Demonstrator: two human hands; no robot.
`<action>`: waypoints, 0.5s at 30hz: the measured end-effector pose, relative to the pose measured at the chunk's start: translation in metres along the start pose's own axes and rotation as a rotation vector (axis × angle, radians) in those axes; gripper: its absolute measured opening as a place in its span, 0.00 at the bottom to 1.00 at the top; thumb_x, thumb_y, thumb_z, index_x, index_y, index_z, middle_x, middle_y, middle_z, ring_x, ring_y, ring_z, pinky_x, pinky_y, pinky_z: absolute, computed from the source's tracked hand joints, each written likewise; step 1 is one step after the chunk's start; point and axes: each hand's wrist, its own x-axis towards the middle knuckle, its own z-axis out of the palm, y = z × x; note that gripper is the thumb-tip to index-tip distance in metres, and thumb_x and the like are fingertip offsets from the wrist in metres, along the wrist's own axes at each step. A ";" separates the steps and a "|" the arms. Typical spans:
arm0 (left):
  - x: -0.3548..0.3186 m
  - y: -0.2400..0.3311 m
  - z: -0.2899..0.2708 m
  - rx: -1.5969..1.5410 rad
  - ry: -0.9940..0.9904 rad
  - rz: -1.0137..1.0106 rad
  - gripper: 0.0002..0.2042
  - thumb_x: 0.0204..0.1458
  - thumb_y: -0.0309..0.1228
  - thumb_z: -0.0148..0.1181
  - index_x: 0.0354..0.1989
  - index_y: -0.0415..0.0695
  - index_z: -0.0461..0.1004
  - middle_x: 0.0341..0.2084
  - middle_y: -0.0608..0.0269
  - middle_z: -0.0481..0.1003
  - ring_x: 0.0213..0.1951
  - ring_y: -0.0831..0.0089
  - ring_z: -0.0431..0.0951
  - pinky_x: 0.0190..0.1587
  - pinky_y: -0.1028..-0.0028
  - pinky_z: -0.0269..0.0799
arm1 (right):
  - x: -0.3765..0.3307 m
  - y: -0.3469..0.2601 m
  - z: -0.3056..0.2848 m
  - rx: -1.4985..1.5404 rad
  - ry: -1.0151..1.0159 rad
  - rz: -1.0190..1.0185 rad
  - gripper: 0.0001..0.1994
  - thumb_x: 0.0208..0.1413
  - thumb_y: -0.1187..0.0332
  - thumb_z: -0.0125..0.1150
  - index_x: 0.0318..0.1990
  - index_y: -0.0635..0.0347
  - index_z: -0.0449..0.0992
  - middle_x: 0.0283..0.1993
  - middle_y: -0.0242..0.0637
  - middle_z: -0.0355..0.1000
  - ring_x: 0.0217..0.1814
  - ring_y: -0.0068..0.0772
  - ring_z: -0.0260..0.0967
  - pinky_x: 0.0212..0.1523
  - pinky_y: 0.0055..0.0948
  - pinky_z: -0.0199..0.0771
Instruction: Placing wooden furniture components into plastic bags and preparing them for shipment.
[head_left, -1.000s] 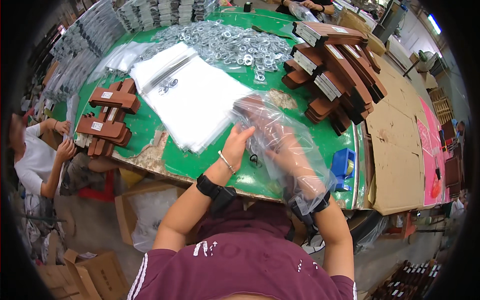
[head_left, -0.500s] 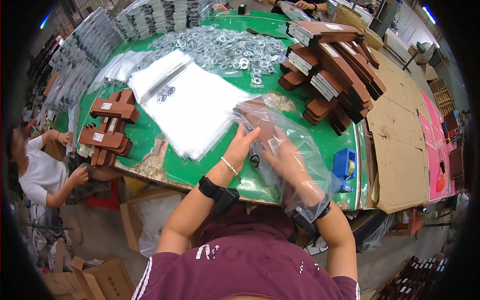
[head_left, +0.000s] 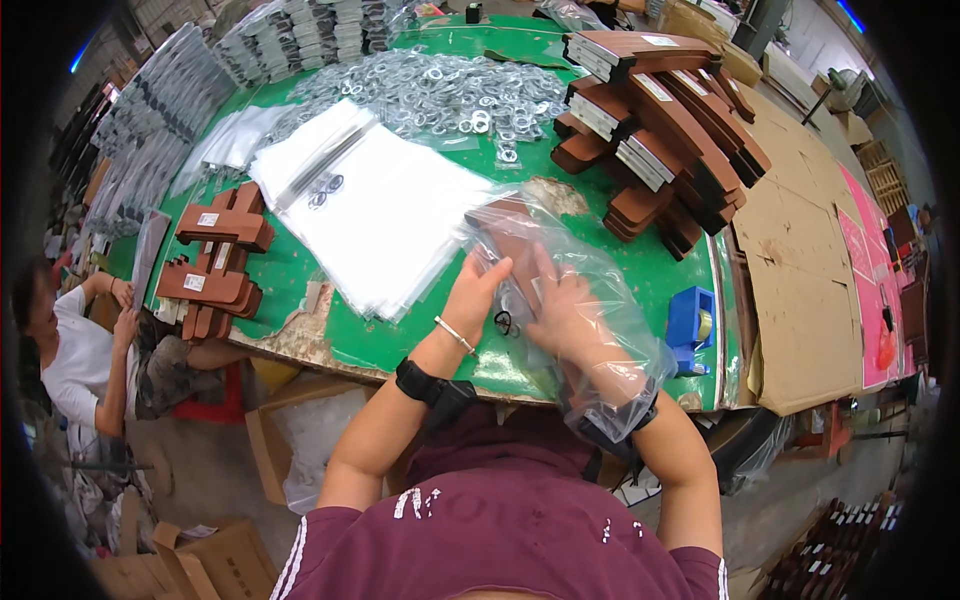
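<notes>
My right hand is pushed inside a clear plastic bag that lies on the green table, and it grips a brown wooden piece inside the bag. My left hand presses on the bag's outside, next to the same brown piece. A small black ring-shaped part lies on the table between my hands. Just left of my left hand sits a stack of clear flat bags.
Stacked brown wooden pieces stand at the back right, more brown pieces at the left edge. A heap of metal washers covers the far table. A blue tape dispenser sits right. Another person sits at left. Cardboard sheets lie right.
My right hand has pushed further into the clear bag with the brown piece, and my left hand has stayed on the bag's outside. The view has tilted slightly.
</notes>
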 end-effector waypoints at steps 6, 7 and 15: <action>-0.016 -0.002 -0.005 1.028 0.073 0.248 0.34 0.48 0.30 0.61 0.62 0.34 0.52 0.49 0.42 0.68 0.51 0.53 0.70 0.56 0.63 0.64 | 0.011 0.001 0.007 0.020 -0.070 0.038 0.41 0.44 0.72 0.58 0.67 0.60 0.45 0.53 0.64 0.60 0.52 0.59 0.65 0.45 0.45 0.73; -0.016 -0.007 -0.007 1.026 0.076 0.247 0.34 0.48 0.30 0.61 0.62 0.34 0.52 0.49 0.42 0.68 0.51 0.53 0.70 0.56 0.63 0.64 | 0.012 0.000 0.006 0.018 -0.071 0.036 0.41 0.44 0.72 0.58 0.67 0.60 0.45 0.53 0.64 0.60 0.52 0.59 0.65 0.45 0.45 0.73; -0.014 -0.011 -0.002 1.265 0.067 0.345 0.29 0.46 0.22 0.58 0.59 0.36 0.56 0.50 0.40 0.66 0.53 0.46 0.66 0.56 0.57 0.61 | 0.009 0.019 0.015 -0.103 0.302 0.044 0.36 0.44 0.76 0.54 0.65 0.58 0.52 0.53 0.61 0.61 0.51 0.61 0.64 0.50 0.49 0.68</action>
